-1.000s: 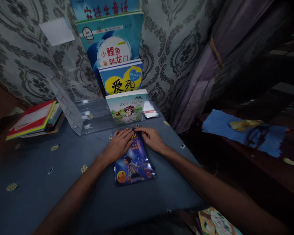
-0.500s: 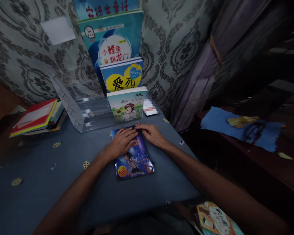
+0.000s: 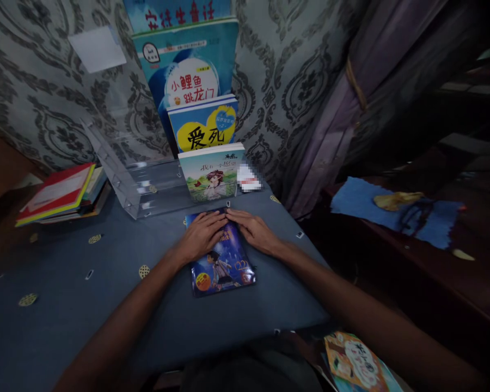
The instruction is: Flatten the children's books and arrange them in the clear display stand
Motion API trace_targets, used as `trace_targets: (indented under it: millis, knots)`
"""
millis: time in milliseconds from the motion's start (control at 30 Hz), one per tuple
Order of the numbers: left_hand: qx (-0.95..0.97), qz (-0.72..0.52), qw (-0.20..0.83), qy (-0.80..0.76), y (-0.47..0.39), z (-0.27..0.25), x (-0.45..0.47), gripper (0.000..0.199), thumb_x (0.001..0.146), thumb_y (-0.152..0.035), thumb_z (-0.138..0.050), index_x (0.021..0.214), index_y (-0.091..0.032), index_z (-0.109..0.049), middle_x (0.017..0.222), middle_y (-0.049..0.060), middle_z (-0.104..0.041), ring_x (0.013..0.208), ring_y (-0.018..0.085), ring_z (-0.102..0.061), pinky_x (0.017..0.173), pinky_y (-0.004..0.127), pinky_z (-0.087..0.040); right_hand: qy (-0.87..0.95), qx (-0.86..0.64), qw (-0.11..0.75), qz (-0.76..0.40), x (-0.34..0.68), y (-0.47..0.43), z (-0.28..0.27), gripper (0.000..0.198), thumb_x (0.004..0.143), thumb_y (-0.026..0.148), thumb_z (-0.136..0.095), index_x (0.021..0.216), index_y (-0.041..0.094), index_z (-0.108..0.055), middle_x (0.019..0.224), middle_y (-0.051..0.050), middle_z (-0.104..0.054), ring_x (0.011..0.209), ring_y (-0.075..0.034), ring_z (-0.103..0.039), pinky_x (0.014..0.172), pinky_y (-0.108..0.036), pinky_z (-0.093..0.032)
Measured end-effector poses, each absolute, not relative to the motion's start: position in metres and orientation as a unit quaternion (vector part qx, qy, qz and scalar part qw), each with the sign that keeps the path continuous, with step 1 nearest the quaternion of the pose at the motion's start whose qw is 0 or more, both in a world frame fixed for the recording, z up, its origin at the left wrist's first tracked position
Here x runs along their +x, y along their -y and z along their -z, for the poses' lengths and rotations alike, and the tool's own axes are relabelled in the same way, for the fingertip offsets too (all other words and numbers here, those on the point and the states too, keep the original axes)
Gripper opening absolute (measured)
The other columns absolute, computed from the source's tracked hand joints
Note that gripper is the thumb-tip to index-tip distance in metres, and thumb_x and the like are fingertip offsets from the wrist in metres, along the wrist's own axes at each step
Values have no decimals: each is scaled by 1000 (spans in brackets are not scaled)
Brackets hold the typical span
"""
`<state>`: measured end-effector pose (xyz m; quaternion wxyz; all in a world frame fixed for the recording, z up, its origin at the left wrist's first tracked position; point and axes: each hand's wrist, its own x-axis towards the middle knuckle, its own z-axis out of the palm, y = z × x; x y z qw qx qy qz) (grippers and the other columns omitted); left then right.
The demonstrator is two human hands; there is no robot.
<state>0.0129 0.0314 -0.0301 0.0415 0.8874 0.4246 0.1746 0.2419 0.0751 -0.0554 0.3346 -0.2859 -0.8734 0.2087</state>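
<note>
A blue-purple paperback book (image 3: pixel 224 269) lies flat on the cloth-covered table, its cover showing a running figure and the number 22. My left hand (image 3: pixel 202 234) rests flat across the book's upper left part, fingers stretched out. From the other side, my right hand (image 3: pixel 255 231) lies over the upper right edge, its extended fingertips on the cover near those of my left hand. Just beyond them, a green-and-white book (image 3: pixel 212 177) stands upright in a clear acrylic stand (image 3: pixel 130 201). The top of the cover is partly hidden by my fingers.
Behind stand a yellow-and-blue book (image 3: pixel 206 128) and taller teal books (image 3: pixel 188 54), one above another. A stack of books and folders (image 3: pixel 59 193) sits at the left. Right of the table, a blue cloth (image 3: pixel 355 201) lies on a dark surface. Another book (image 3: pixel 357 362) is low at the right.
My right hand has settled flatter over the book's upper right edge, its fingers shifting slightly toward me. My left hand stays on the cover. The view has moved a little.
</note>
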Motion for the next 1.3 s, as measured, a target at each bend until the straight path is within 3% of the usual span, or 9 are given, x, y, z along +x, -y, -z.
trace_targets:
  millis: [433, 567, 767, 1300]
  knots:
    - [893, -170, 53, -414, -33, 26, 11, 41, 103, -30, -41, 141, -22, -54, 148, 9, -57, 142, 24, -48, 116, 49, -38, 890, -286, 310, -174, 249, -66, 60, 54, 89, 4, -42, 138, 18, -60, 145, -14, -60, 136, -23, -55, 115, -51, -45]
    - [896, -161, 49, -411, -35, 23, 12, 40, 103, -27, -39, 139, -20, -55, 147, 10, -58, 139, 22, -50, 114, 45, -39, 888, -294, 311, -170, 248, -64, 62, 60, 86, 2, -45, 139, 23, -59, 146, -11, -59, 136, -23, -55, 115, -52, -45]
    - [901, -111, 16, -418, -39, 21, 16, 45, 104, -28, -36, 146, -20, -48, 153, 11, -52, 144, 23, -45, 111, 46, -37, 890, -277, 329, -156, 255, -51, 64, 52, 89, 4, -43, 135, 18, -63, 141, -14, -63, 131, -24, -59, 112, -49, -49]
    - [902, -103, 13, -418, -39, 24, 18, 45, 106, -30, -33, 147, -23, -49, 154, 8, -50, 146, 24, -42, 109, 47, -35, 895, -286, 316, -131, 256, -43, 66, 53, 88, 4, -47, 135, 22, -63, 140, -12, -64, 129, -25, -61, 109, -49, -52]
